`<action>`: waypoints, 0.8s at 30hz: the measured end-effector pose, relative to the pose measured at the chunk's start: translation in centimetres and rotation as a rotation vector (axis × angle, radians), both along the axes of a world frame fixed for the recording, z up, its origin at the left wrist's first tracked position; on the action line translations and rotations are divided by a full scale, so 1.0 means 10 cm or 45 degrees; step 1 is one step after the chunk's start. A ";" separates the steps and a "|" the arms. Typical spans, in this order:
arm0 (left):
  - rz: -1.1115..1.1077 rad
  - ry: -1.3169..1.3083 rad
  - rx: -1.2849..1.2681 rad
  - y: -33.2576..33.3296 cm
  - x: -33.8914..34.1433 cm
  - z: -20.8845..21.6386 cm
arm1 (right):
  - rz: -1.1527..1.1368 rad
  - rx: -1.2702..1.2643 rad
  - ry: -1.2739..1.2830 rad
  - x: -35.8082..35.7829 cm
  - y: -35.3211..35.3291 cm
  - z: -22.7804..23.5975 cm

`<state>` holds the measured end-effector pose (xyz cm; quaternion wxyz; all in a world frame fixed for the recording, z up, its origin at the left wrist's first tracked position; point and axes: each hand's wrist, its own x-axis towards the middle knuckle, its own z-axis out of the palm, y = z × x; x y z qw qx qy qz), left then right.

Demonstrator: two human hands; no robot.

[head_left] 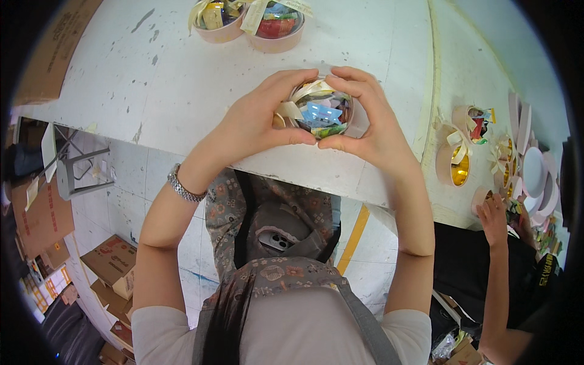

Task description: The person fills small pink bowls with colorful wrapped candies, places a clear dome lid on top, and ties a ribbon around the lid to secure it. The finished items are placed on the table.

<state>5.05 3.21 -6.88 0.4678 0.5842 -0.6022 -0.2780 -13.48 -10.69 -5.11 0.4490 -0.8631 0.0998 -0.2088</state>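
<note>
Between my two hands, over the near part of the white table (201,91), is a round gift box (322,114) with a clear top and a cream ribbon. Small wrapped snacks in blue, green and other colours show through it. My left hand (274,115) curves around its left side, fingertips at the far edge and thumb at the near edge. My right hand (368,115) wraps the right side the same way, its thumb close to the left one. The underside of the box is hidden.
Two filled pink round boxes (277,39) with ribbons stand at the far edge. A cardboard box (52,55) sits far left. To the right are gold-lined round boxes (453,165), stacked pale lids (535,170) and a co-worker's hand (491,216). Cartons (109,258) stand lower left.
</note>
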 end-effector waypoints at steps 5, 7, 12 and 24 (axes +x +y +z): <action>-0.051 0.031 0.125 -0.02 0.01 0.06 | -0.012 -0.118 0.024 -0.03 -0.03 0.08; -0.041 0.014 0.177 0.03 -0.01 0.08 | 0.049 -0.183 0.033 -0.03 -0.07 0.09; 0.097 -0.304 -0.048 0.03 -0.11 0.27 | -0.096 -0.122 0.024 -0.07 0.03 0.09; -0.006 -0.350 0.027 0.01 -0.11 0.42 | -0.244 -0.402 -0.136 -0.13 0.19 0.12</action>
